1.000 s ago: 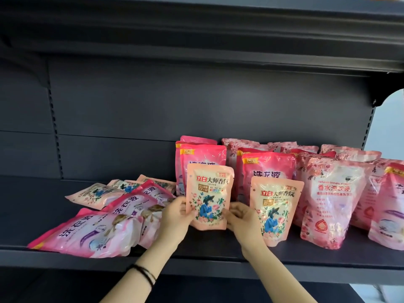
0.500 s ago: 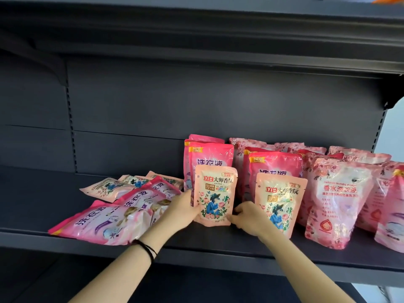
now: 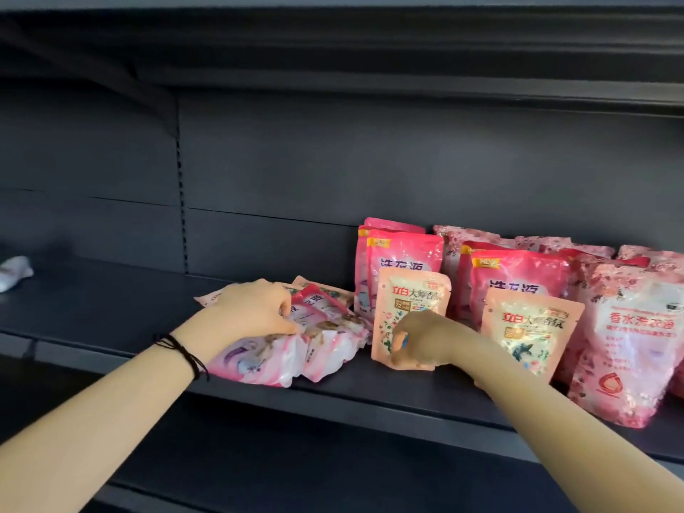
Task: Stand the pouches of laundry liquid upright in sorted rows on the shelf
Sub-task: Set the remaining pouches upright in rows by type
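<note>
A peach floral pouch [image 3: 414, 290] stands upright near the front of the dark shelf [image 3: 111, 312]. My right hand [image 3: 425, 336] grips its lower part. A second peach pouch [image 3: 533, 327] stands just to its right. Behind them, bright pink pouches [image 3: 405, 253] [image 3: 518, 272] stand in rows, and pale rose-patterned pouches [image 3: 636, 335] stand at the far right. To the left, a heap of pink-and-white pouches [image 3: 266, 359] lies flat, with peach ones partly hidden beneath. My left hand [image 3: 255, 312] lies on this heap, fingers curled onto the top pink pouch.
A white object [image 3: 14, 270] lies at the far left of the shelf. The upper shelf [image 3: 333, 50] hangs low overhead. The back panel [image 3: 296, 172] closes the rear. The shelf's front lip [image 3: 370, 401] runs below my wrists.
My left hand has let go of the peach pouch and moved left onto the flat heap. My right hand stays on the peach pouch, which now stands. The view has shifted left.
</note>
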Available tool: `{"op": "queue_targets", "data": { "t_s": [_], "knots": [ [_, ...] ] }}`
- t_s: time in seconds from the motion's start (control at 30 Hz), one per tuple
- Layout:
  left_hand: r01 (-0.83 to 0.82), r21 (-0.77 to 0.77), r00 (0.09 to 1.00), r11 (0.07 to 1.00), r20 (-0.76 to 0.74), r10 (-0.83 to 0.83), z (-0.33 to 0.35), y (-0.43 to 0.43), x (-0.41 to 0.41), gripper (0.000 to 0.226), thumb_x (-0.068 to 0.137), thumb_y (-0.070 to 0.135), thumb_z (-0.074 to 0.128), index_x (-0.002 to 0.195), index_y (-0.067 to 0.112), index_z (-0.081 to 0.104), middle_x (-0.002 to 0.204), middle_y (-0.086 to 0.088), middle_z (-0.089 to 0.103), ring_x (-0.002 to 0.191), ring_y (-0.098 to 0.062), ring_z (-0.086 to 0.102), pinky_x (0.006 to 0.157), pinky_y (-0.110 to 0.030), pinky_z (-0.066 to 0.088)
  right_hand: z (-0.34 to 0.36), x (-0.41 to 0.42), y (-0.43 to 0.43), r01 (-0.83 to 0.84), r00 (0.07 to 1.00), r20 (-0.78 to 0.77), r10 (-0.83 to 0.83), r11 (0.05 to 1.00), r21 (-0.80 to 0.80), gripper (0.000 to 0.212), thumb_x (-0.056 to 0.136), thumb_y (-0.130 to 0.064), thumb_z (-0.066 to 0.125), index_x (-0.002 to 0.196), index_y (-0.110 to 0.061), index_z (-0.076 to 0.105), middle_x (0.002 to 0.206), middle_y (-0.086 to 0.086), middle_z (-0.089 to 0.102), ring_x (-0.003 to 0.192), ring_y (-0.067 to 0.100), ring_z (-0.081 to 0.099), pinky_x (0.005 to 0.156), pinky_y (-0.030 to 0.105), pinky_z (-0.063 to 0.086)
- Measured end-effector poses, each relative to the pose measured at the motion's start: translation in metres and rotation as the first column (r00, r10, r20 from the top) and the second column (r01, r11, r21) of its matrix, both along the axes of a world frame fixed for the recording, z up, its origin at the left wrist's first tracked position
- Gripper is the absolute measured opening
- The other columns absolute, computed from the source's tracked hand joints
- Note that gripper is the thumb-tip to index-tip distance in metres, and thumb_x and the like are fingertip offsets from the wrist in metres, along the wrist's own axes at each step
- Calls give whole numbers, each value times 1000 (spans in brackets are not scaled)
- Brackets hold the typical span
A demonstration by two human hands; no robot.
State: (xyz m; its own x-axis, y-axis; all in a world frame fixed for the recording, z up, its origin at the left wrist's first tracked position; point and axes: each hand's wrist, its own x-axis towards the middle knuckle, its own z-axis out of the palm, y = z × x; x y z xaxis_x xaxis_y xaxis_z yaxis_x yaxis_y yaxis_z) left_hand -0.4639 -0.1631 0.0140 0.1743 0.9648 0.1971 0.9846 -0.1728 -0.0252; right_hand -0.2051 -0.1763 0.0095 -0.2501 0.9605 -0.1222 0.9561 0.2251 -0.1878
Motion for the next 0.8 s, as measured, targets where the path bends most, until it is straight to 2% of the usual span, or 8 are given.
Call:
{"op": "queue_targets", "data": {
  "t_s": [0.1, 0.17, 0.27, 0.47, 0.53, 0.6, 0.7, 0.8],
  "knots": [
    [-19, -16, 1000, 1000, -1, 19, 1, 6, -30, 36, 78, 63, 57, 98, 34, 63, 93, 14, 56, 90, -11, 56, 58, -25, 37, 4, -34, 10, -35, 999, -20, 36, 999, 25, 45, 86, -36, 65, 115, -2, 63, 117, 13, 64, 106, 31, 61, 81, 32, 48],
    [-27, -31, 1000, 999, 11, 28, 2, 14, -49, 37, 77, 65, 58, 99, 35, 62, 99, 13, 59, 91, -12, 58, 62, -26, 41, 7, -56, 21, -74, 997, -32, 76, 996, 44, 41, 86, -36, 66, 110, -3, 67, 114, 14, 66, 102, 30, 63, 76, 32, 48],
    [-30, -57, 999, 998, 17, 31, 1, 29, -73, 40, 77, 66, 58, 102, 35, 62, 100, 13, 59, 92, -12, 58, 65, -27, 43, 8, -87, 36, -81, 995, -55, 84, 995, 62, 33, 86, -37, 66, 103, -10, 71, 106, 7, 68, 96, 22, 64, 81, 32, 51],
    [-73, -166, 991, 983, 97, 90, -16, 59, -126, 54, 78, 71, 53, 113, 30, 58, 109, 7, 58, 99, -15, 58, 76, -31, 48, -2, -137, 64, -53, 981, -183, 68, 995, 82, 33, 82, -43, 68, 94, -13, 71, 93, 4, 73, 84, 18, 69, 80, 33, 56],
    [-79, -228, 982, 970, 152, 116, -29, 65, -143, 52, 80, 68, 53, 108, 25, 61, 102, 7, 61, 94, -14, 60, 76, -30, 49, -8, -151, 72, -55, 978, -195, 71, 995, 83, 35, 80, -49, 68, 92, -15, 72, 95, 1, 72, 85, 18, 68, 83, 36, 56],
    [-84, -307, 975, 948, 172, 142, -40, 69, -154, 47, 82, 67, 51, 90, 21, 61, 86, 8, 60, 81, -13, 60, 68, -28, 45, -13, -164, 76, -73, 977, -193, 89, 993, 90, 32, 81, -48, 67, 89, -17, 72, 96, -2, 70, 88, 15, 64, 84, 35, 54],
    [-70, -400, 942, 914, 274, 193, -55, 73, -163, 51, 82, 67, 52, 65, 20, 49, 64, 5, 47, 61, -13, 44, 55, -26, 30, -20, -180, 81, -100, 967, -227, 115, 992, 79, 35, 81, -54, 66, 91, -21, 72, 91, -5, 69, 84, 12, 61, 81, 32, 53],
    [-16, -430, 875, 903, 430, 220, -67, 80, -168, 47, 78, 63, 61, 74, 16, 60, 79, 0, 62, 70, -13, 51, 62, -26, 37, -23, -191, 88, -114, 962, -246, 118, 993, 29, 38, 79, -58, 65, 95, -24, 73, 95, -4, 71, 87, 13, 63, 80, 31, 52]
  ]
}}
